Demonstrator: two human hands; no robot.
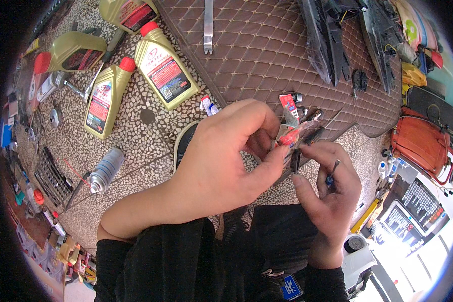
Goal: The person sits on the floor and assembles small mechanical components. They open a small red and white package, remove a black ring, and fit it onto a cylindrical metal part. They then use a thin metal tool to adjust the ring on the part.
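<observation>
My left hand (226, 156) pinches a small clear plastic packet with red print (293, 135) between thumb and fingers, at picture centre. My right hand (329, 201) is just below and right of it. Its thumb and forefinger grip a small flat black part (295, 161) at the packet's lower edge, and a thin dark tool with a blue handle (331, 173) lies tucked between the other fingers. Both hands hover above a pebble-pattern floor (136, 136), near the edge of a brown quilted mat (256, 55).
Several gold oil bottles with red caps (163, 68) lie on the floor at upper left. A silver spray can (104, 170) lies left of my forearm. A metal pry bar (208, 25) and black car parts (327, 40) rest on the mat. An orange bag (420, 141) stands at right.
</observation>
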